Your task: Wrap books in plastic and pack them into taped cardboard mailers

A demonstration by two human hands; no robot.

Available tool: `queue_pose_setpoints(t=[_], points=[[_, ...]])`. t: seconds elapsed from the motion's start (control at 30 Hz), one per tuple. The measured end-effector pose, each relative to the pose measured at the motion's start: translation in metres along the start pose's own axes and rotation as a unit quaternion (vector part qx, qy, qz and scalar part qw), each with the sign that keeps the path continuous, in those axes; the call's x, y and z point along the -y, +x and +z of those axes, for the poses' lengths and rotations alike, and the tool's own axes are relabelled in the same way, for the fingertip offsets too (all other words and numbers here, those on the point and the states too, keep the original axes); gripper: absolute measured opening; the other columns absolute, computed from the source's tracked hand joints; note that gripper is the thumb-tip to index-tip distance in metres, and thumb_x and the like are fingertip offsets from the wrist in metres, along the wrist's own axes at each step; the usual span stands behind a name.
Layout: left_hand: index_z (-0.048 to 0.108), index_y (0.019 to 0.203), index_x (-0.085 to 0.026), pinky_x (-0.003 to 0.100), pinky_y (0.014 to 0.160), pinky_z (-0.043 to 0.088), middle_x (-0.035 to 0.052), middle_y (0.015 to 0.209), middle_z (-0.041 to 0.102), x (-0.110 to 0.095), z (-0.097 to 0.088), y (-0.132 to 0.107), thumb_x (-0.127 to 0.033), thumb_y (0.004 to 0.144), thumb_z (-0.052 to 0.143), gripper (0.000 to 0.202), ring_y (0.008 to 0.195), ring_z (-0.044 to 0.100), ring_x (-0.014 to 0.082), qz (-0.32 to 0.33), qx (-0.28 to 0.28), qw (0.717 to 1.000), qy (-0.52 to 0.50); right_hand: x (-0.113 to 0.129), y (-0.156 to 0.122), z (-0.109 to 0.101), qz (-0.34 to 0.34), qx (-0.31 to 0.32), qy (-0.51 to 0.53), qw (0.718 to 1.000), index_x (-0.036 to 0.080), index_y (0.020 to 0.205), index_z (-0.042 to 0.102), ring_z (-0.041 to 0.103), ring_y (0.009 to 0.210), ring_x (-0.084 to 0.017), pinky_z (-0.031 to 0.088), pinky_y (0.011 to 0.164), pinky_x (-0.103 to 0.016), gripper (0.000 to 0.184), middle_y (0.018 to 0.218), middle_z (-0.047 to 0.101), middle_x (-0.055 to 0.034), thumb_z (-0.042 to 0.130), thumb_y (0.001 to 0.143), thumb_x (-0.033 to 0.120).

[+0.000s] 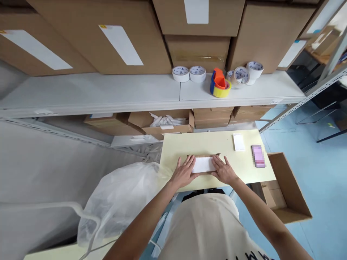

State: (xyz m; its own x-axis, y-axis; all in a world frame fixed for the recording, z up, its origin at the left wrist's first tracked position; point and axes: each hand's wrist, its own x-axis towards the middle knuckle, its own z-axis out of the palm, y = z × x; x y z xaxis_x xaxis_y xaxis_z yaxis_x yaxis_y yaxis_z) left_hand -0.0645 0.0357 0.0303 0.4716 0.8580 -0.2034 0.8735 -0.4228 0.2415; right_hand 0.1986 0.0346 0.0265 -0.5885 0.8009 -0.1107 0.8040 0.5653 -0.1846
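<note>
In the middle of the frame you have a package [205, 173] of plain brown cardboard, matt, faced with a smooth white paper label [203, 164]. The pale yellow tabletop [184, 142] looks smooth with a faint sheen. At the left, the plastic bag [119, 195] is thin, translucent and crinkled. Across the upper part, your grey shelf [121, 90] looks like smooth painted metal, and the perforated post [322, 85] at upper right looks metal too. The large cartons [86, 39] above are matt cardboard; one smaller box [184, 47] carries a glossy strip of clear tape [202, 57]. The tape dispenser [219, 82] is smooth, bright plastic. Your shirt [200, 224], bottom centre, is soft matt cloth.
</note>
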Motion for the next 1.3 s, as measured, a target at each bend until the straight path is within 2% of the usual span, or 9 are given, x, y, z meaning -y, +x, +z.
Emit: queue_pose_setpoints(t=[0.23, 0.37, 0.47, 0.6, 0.7, 0.77, 0.93, 1.13, 1.3], points=[[0.028, 0.15, -0.02, 0.067, 0.112, 0.01, 0.0151, 0.157, 0.025, 0.007, 0.015, 0.008, -0.044, 0.091, 0.041, 0.065, 0.147, 0.016, 0.035, -0.027, -0.043, 0.997, -0.057, 0.015, 0.007, 0.006, 0.099, -0.058, -0.03, 0.993, 0.016, 0.145, 0.039, 0.029, 0.143, -0.032, 0.02, 0.112, -0.062, 0.055, 0.153, 0.036, -0.0173, 0.04, 0.097, 0.042], [0.025, 0.15, -0.017, 0.066, 0.109, 0.022, 0.0211, 0.158, 0.02, 0.017, 0.039, 0.008, -0.049, 0.089, 0.042, 0.071, 0.147, 0.013, 0.0372, -0.111, -0.112, 0.97, -0.185, 0.029, -0.004, 0.017, 0.2, -0.08, -0.023, 0.976, 0.017, 0.144, 0.04, 0.025, 0.145, -0.034, 0.027, 0.11, -0.061, 0.053, 0.156, 0.028, -0.0187, 0.042, 0.096, 0.04], [0.02, 0.15, -0.011, 0.054, 0.107, 0.035, 0.0267, 0.152, 0.03, 0.021, 0.049, 0.015, -0.05, 0.084, 0.052, 0.083, 0.142, 0.03, 0.0346, -0.204, -0.144, 0.919, -0.306, 0.037, -0.004, 0.03, 0.276, -0.095, 0.064, 0.954, 0.018, 0.147, 0.035, 0.031, 0.143, -0.03, 0.041, 0.102, -0.051, 0.054, 0.154, 0.032, -0.0189, 0.038, 0.096, 0.036], [0.033, 0.142, -0.008, 0.047, 0.097, 0.047, 0.0269, 0.135, 0.054, 0.017, 0.042, 0.022, -0.049, 0.08, 0.058, 0.078, 0.123, 0.056, 0.0344, -0.284, -0.048, 0.883, -0.372, 0.038, 0.004, 0.043, 0.351, -0.159, 0.244, 0.89, 0.013, 0.144, 0.039, 0.058, 0.121, -0.027, 0.052, 0.089, -0.041, 0.057, 0.134, 0.058, -0.0189, 0.042, 0.091, 0.035], [0.046, 0.131, -0.012, 0.042, 0.093, 0.048, 0.02, 0.123, 0.065, 0.01, 0.038, 0.02, -0.043, 0.085, 0.054, 0.056, 0.114, 0.063, 0.0309, -0.265, -0.025, 0.884, -0.385, 0.039, 0.006, 0.047, 0.4, -0.198, 0.319, 0.836, 0.017, 0.131, 0.053, 0.067, 0.104, -0.026, 0.054, 0.084, -0.039, 0.05, 0.116, 0.069, -0.0129, 0.051, 0.084, 0.033], [0.05, 0.126, -0.014, 0.038, 0.092, 0.048, 0.0172, 0.12, 0.067, 0.005, 0.039, 0.016, -0.039, 0.087, 0.051, 0.046, 0.112, 0.064, 0.0286, -0.247, -0.026, 0.888, -0.387, 0.042, 0.003, 0.049, 0.415, -0.211, 0.337, 0.818, 0.018, 0.124, 0.058, 0.068, 0.1, -0.025, 0.055, 0.082, -0.037, 0.045, 0.112, 0.071, -0.0106, 0.054, 0.081, 0.032], [0.05, 0.125, -0.017, 0.036, 0.088, 0.048, 0.0144, 0.116, 0.069, -0.002, 0.042, 0.003, -0.038, 0.088, 0.05, 0.043, 0.111, 0.064, 0.0277, -0.217, -0.03, 0.896, -0.386, 0.051, -0.008, 0.049, 0.429, -0.22, 0.353, 0.802, 0.017, 0.114, 0.06, 0.071, 0.092, -0.024, 0.056, 0.076, -0.035, 0.04, 0.109, 0.071, -0.0117, 0.055, 0.08, 0.035], [0.051, 0.123, -0.017, 0.036, 0.087, 0.048, 0.015, 0.115, 0.07, -0.014, 0.04, -0.005, -0.04, 0.084, 0.056, 0.046, 0.107, 0.065, 0.0294, -0.217, -0.031, 0.906, -0.362, 0.052, -0.018, 0.052, 0.465, -0.2, 0.353, 0.787, 0.015, 0.111, 0.06, 0.071, 0.085, -0.026, 0.057, 0.069, -0.036, 0.046, 0.103, 0.071, -0.0145, 0.065, 0.072, 0.038], [0.052, 0.122, -0.02, 0.037, 0.085, 0.049, 0.0115, 0.111, 0.071, -0.033, 0.041, -0.003, -0.036, 0.083, 0.055, 0.042, 0.104, 0.066, 0.0283, -0.203, -0.04, 0.902, -0.379, 0.049, -0.039, 0.054, 0.443, -0.256, 0.37, 0.775, 0.017, 0.11, 0.06, 0.071, 0.08, -0.023, 0.056, 0.066, -0.034, 0.039, 0.1, 0.071, -0.0118, 0.057, 0.078, 0.038]])
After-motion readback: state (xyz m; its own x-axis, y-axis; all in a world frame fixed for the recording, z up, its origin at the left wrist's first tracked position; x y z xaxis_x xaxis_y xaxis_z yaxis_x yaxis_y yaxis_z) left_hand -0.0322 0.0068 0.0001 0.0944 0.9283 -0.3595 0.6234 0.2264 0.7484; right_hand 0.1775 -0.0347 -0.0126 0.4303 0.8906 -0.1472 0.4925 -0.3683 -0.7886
